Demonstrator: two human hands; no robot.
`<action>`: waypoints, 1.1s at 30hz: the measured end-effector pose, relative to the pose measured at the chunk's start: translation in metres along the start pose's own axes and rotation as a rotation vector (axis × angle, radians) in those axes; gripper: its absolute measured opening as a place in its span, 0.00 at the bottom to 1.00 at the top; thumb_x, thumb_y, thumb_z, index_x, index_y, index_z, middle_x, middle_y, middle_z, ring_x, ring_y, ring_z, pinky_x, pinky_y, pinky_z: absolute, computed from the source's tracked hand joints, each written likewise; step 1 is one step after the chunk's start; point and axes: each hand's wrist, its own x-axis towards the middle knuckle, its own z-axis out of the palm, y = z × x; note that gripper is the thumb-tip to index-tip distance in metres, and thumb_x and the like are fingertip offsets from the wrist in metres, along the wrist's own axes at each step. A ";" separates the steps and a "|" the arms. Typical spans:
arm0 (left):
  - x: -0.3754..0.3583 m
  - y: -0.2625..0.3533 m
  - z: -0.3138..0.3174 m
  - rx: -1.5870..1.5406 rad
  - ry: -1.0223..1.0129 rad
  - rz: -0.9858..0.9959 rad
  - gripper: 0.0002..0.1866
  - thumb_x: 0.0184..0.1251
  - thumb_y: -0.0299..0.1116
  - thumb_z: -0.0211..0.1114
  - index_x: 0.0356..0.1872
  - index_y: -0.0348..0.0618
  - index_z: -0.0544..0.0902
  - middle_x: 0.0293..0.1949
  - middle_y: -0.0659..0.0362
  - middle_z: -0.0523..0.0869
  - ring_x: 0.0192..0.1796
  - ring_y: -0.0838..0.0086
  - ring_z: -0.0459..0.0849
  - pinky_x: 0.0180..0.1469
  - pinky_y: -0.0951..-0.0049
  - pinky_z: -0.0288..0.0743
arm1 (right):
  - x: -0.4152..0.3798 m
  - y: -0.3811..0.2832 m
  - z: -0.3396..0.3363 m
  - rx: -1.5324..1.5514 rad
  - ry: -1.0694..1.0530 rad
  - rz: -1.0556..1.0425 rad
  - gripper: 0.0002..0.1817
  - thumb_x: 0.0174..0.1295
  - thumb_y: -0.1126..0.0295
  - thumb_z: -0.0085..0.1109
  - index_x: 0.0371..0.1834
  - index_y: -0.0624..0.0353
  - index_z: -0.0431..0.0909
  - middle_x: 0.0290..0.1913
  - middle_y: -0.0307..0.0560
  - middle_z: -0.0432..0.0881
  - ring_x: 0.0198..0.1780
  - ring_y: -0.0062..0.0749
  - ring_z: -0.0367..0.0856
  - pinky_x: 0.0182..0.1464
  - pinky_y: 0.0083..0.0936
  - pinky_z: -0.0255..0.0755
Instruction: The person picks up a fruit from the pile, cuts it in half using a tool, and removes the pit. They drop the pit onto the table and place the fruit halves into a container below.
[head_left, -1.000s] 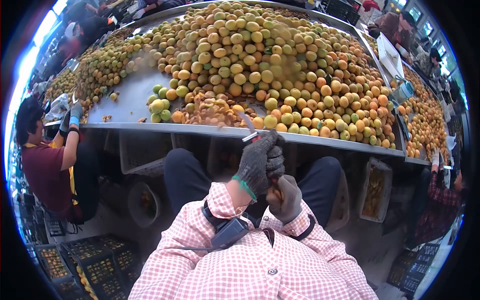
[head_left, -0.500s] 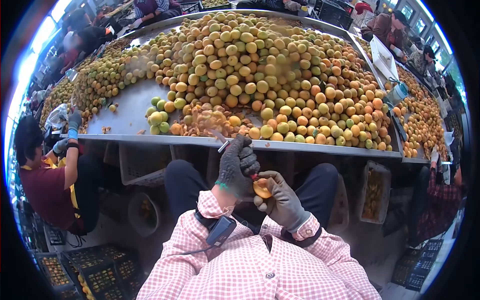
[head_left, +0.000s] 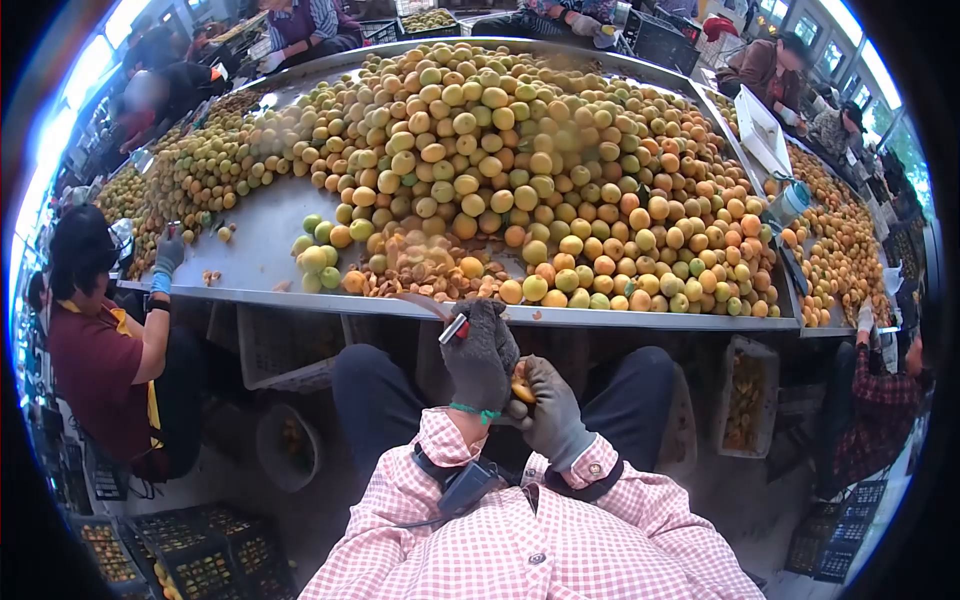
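My gloved left hand [head_left: 478, 352] is closed around a small knife [head_left: 455, 328] with a metal end and a bit of red. A thin curved strip shows beside the metal end, and the fingers hide much of the tool. Close on the right, my gloved right hand [head_left: 555, 408] grips a cut apricot [head_left: 523, 386], mostly covered by its fingers. Both hands are together over my lap, just below the metal table's front rim [head_left: 600, 318]. Behind that rim lie a pile of cut apricot pieces [head_left: 415, 265] and a large heap of whole apricots [head_left: 470, 150].
On the left a person in a dark red top [head_left: 100, 345] sits at the same table. A white basket [head_left: 285, 350] and a round bucket [head_left: 288, 445] stand below. A crate with fruit [head_left: 748, 395] is at the right, black crates [head_left: 200, 550] at lower left.
My view has tilted, so the table sits lower in it. My left hand has turned, and the apricot is more hidden between my hands. The person on the left has reached farther onto the table.
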 end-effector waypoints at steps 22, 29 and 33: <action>0.014 -0.005 -0.031 0.053 -0.043 -0.065 0.09 0.71 0.36 0.59 0.31 0.45 0.77 0.18 0.67 0.73 0.16 0.80 0.70 0.18 0.78 0.63 | -0.001 -0.005 -0.013 -0.379 -0.074 0.103 0.13 0.70 0.57 0.51 0.46 0.56 0.71 0.33 0.42 0.76 0.28 0.25 0.77 0.26 0.19 0.72; 0.019 0.041 -0.018 0.017 -0.116 0.081 0.11 0.71 0.41 0.58 0.33 0.46 0.77 0.14 0.68 0.63 0.12 0.82 0.58 0.15 0.77 0.51 | 0.042 0.016 -0.036 0.059 0.106 -0.001 0.14 0.73 0.57 0.46 0.49 0.54 0.73 0.37 0.39 0.77 0.38 0.21 0.74 0.45 0.20 0.70; 0.024 0.049 -0.040 -0.044 -0.149 0.059 0.10 0.71 0.39 0.58 0.33 0.46 0.77 0.13 0.69 0.62 0.12 0.83 0.56 0.15 0.78 0.49 | 0.071 0.034 -0.063 -0.245 0.337 -0.272 0.12 0.72 0.59 0.49 0.48 0.55 0.74 0.39 0.36 0.77 0.41 0.19 0.71 0.48 0.14 0.64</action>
